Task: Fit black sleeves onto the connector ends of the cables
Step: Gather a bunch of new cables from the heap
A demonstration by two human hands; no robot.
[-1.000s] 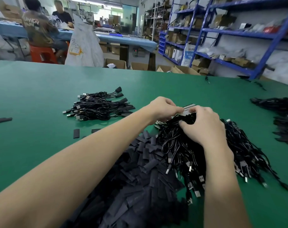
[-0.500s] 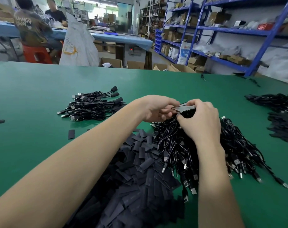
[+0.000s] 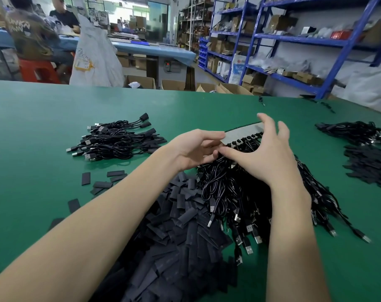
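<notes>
On the green surface [image 3: 43,118], far left, a few loose black sleeves [image 3: 86,178] lie flat, apart from each other. Behind them is a small bundle of cables [image 3: 117,141] with sleeves already on some ends. In front, near the person, there is a big heap of black sleeves [image 3: 174,243]. The left hand [image 3: 194,149] is over the far edge of this heap; its fingers [image 3: 213,136] are bent and pinch the left end of a grey strip [image 3: 243,132], under which a row of small black connector ends [image 3: 247,139] hangs. The right hand [image 3: 263,158] is just beside it, fingers spread, thumb tip touching the row of connectors. Under this hand lies the large pile of cables [image 3: 250,199], with metal plugs pointing to the person. Far right are more cables [image 3: 351,131] and another heap of sleeves [image 3: 368,166].
</notes>
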